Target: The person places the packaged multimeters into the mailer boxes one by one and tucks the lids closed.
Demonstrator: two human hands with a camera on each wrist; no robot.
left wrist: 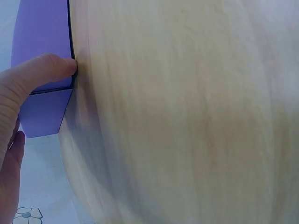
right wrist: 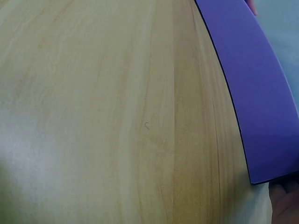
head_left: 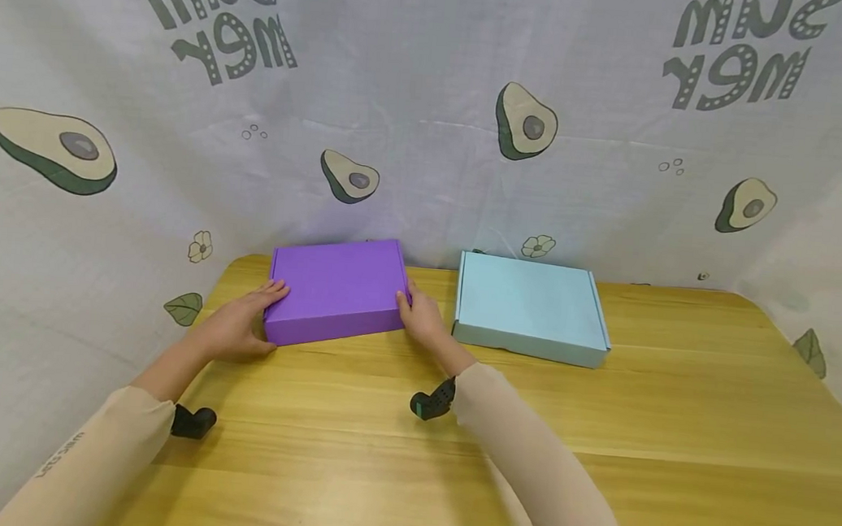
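Observation:
A closed purple cardboard box point(head_left: 339, 282) lies at the back left of the wooden table, turned slightly askew. My left hand point(head_left: 239, 324) grips its left end, fingers at the side edge and thumb by the front corner. In the left wrist view, the thumb of my left hand point(left wrist: 32, 77) lies across the box point(left wrist: 44, 112). On the opposite end, my right hand point(head_left: 423, 316) holds the right side, thumb near the front right corner. The right wrist view shows the purple box point(right wrist: 261, 93) with part of my right hand point(right wrist: 285, 203) at its end; most fingers are hidden there.
To the right of the purple box, a closed light blue box point(head_left: 531, 307) lies on the wooden table point(head_left: 349, 453). A white cloth point(head_left: 434, 76) printed with avocados hangs behind the table. Dark wrist cameras sit on both sleeves.

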